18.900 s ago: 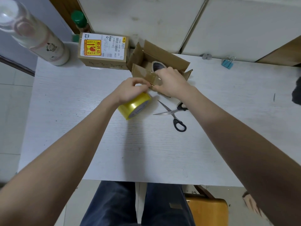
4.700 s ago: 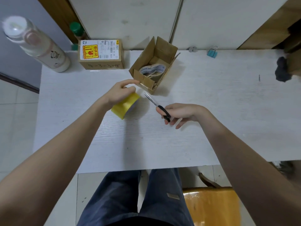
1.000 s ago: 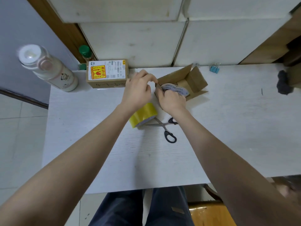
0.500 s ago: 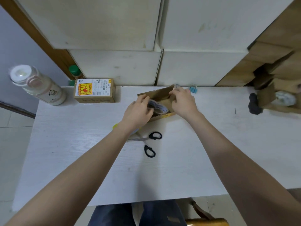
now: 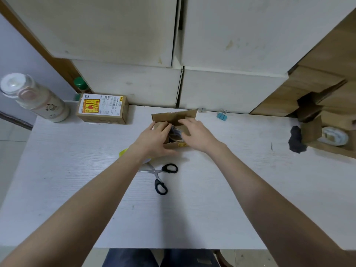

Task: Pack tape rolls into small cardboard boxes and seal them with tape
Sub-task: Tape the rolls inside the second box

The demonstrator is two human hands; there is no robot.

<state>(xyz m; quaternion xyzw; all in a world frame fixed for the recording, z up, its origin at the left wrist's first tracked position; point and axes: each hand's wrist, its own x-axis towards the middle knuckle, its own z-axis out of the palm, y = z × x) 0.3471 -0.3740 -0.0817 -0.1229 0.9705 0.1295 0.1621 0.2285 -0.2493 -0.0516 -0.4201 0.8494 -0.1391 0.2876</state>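
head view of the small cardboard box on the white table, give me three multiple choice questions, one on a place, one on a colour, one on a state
1. Where do the black-handled scissors lie relative to the small open brown cardboard box?
A. nearer the person, on the white table
B. inside the box
C. on the sealed labelled cardboard box

2. What colour is the binder clip by the wall?
A. red
B. blue
C. green

3. What state is the small open box in?
A. taped shut
C. flattened
B. top open, both hands on it

Answers:
1. A: the scissors rest on the tabletop below the box, between the forearms.
2. B: the clip is light blue.
3. B: the far flap stands up, a tape roll shows inside, and the left hand and right hand rest on the flaps.
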